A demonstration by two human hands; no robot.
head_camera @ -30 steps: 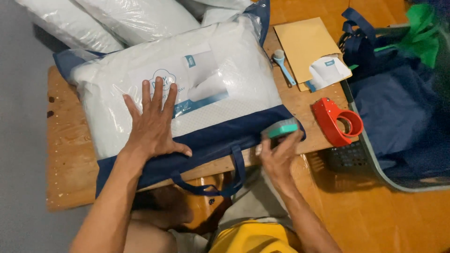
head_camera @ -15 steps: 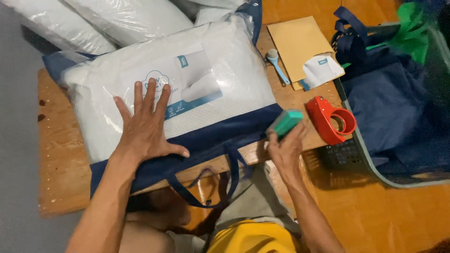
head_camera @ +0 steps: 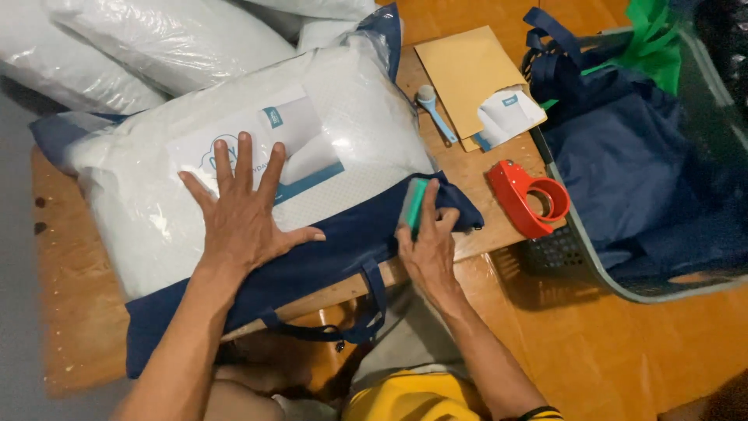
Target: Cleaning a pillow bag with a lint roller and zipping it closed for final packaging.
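left hand [head_camera: 243, 222] flat on pillow [head_camera: 234, 156]

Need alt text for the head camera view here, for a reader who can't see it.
Seen from above, the left hand presses flat on a plastic-wrapped white pillow in a navy bag on a wooden table, while the right hand holds a small green block at the bag's edge. A red tape dispenser lies to the right.

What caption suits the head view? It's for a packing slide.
Left hand flat on bagged pillow in navy bag; right hand holding green tool.
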